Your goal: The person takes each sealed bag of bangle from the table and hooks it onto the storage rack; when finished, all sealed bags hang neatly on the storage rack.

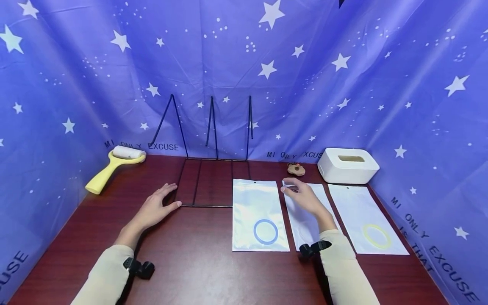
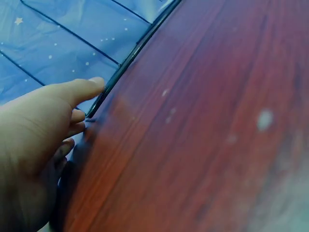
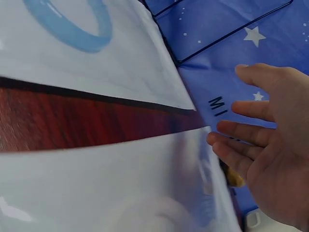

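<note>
My left hand (image 1: 155, 207) is at the front left corner of a black wire rack (image 1: 207, 206), fingers spread along its left side. In the left wrist view, the thumb tip lies right at the rod's end (image 2: 104, 92). My right hand (image 1: 305, 200) is over the top edge of the middle white pouch (image 1: 301, 220), fingers loosely extended and holding nothing in the right wrist view. The left pouch (image 1: 253, 201) shows a blue ring (image 1: 255, 231) and overlaps the rack's right side. The right pouch (image 1: 352, 207) bears a yellow ring (image 1: 365, 231). My forearm covers part of the middle pouch.
A yellow-handled lint roller (image 1: 104, 176) lies at the back left. At the back right stands a white tissue box (image 1: 347, 171), with a small brown object (image 1: 296, 170) beside it. Blue star-patterned curtains (image 1: 228, 63) enclose the wooden table (image 1: 198, 267) on the back and sides.
</note>
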`<action>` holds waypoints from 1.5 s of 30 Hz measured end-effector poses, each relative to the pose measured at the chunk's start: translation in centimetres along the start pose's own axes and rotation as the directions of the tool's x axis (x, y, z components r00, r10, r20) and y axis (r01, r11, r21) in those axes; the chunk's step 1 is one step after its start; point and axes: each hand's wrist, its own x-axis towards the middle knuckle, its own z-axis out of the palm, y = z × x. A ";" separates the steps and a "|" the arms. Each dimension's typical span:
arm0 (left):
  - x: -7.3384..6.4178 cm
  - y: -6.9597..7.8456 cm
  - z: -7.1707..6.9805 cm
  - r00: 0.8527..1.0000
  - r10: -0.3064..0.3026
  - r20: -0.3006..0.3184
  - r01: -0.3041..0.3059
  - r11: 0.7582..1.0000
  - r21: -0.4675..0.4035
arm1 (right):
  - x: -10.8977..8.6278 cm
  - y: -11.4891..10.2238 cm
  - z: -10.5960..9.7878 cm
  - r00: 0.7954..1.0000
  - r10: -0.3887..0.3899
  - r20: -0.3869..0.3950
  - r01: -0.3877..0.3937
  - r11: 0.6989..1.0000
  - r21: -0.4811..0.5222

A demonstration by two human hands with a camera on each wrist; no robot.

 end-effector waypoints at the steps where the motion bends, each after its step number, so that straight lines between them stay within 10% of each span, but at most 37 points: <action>1: 0.0 0.0 0.1 1.000 0.007 -0.004 -0.007 1.000 0.001 | 0.1 0.1 0.2 1.000 0.002 -0.008 -0.002 1.000 0.002; 20: -0.3 0.4 0.0 1.000 0.027 -0.010 -0.027 0.999 0.030 | 2.1 1.9 3.0 0.987 0.136 -0.090 -0.123 0.982 0.142; 29: -0.3 0.6 0.0 0.999 0.029 -0.014 -0.029 0.999 0.033 | 2.3 1.3 3.6 0.983 0.143 -0.112 -0.144 0.990 -0.005; 45: -0.3 0.3 0.4 0.999 0.033 -0.021 -0.032 0.998 0.047 | 2.0 0.8 3.7 0.971 0.157 -0.183 -0.156 0.988 0.018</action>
